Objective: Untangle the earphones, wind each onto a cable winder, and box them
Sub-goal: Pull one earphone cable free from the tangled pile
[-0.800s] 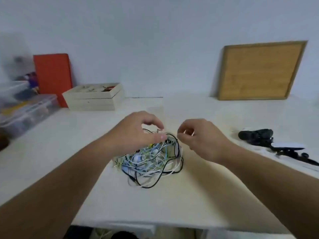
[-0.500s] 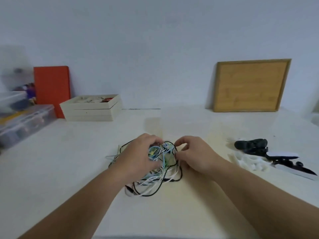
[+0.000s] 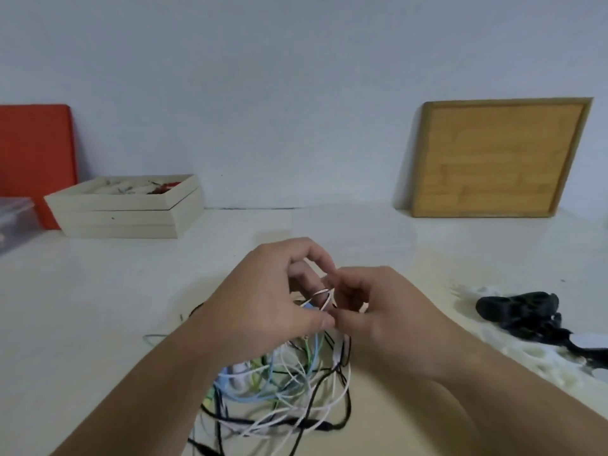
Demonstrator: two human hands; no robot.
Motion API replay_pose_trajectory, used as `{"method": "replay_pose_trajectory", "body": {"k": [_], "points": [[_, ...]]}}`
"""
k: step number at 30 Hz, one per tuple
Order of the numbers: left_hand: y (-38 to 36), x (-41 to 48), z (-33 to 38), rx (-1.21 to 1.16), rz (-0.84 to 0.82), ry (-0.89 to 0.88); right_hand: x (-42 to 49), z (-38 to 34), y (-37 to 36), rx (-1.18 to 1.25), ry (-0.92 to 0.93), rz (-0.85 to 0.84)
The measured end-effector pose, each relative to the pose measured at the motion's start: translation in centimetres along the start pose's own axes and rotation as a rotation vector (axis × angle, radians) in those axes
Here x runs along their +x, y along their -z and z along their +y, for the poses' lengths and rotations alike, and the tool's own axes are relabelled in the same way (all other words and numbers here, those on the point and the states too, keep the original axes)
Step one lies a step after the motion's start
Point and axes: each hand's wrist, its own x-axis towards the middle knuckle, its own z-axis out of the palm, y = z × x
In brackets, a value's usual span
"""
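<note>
A tangle of earphone cables [image 3: 283,393], white, black, light blue and green, lies on the white table [image 3: 98,324] in front of me and hangs partly from my fingers. My left hand [image 3: 263,307] pinches a white cable loop between thumb and fingers above the tangle. My right hand [image 3: 378,311] meets it fingertip to fingertip and pinches the same white cable. Black cable winders [image 3: 526,314] and white ones [image 3: 539,360] lie at the right. A cream box [image 3: 125,212] with small items stands at the back left.
A wooden-framed board [image 3: 496,159] leans on the wall at the back right. A red panel [image 3: 33,153] stands at the far left behind a clear plastic container [image 3: 16,222].
Both hands have lifted from the pile and come together, raising part of the cables. My view has tilted and moved closer.
</note>
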Motion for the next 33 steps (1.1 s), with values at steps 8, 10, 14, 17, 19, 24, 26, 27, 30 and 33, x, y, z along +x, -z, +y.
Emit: {"method": "replay_pose_trajectory", "body": {"k": [8, 10, 14, 17, 19, 24, 26, 27, 30, 33], "points": [[1.6, -1.1, -0.3, 0.08, -0.034, 0.052, 0.2, -0.2, 1.0, 0.16, -0.063, 0.241], [1.9, -1.1, -0.8, 0.101, 0.015, 0.064, 0.1, -0.4, 1.1, 0.297, -0.115, 0.298], [1.9, -1.2, -1.4, 0.061, 0.07, 0.076, -0.3, -0.9, 1.0, 0.365, -0.169, 0.38], [1.6, -1.1, -1.6, 0.017, 0.077, 0.075, -0.4, -1.1, 1.2, 0.395, -0.209, 0.469], [1.6, -1.1, -1.7, 0.028, 0.109, 0.075, -0.2, -1.3, 1.5, 0.541, -0.269, 0.486], [2.1, -0.5, -2.3, -0.059, 0.429, 0.186, 0.0, -0.8, 4.0, 1.103, -0.293, 0.416], [2.5, 0.0, -3.0, -0.204, 0.557, 0.244, -0.1, -0.6, 4.9, 1.183, -0.291, 0.458], [2.6, 0.2, -3.3, -0.311, 0.612, 0.282, -0.2, -0.4, 5.3, 1.188, -0.29, 0.485], [3.2, 0.6, -3.6, -0.544, 0.725, 0.374, -0.3, 0.0, 5.9, 1.099, -0.251, 0.568], [3.1, 0.4, -3.1, -0.479, 0.638, 0.325, -0.5, -0.4, 5.5, 0.809, -0.209, 0.497]]}}
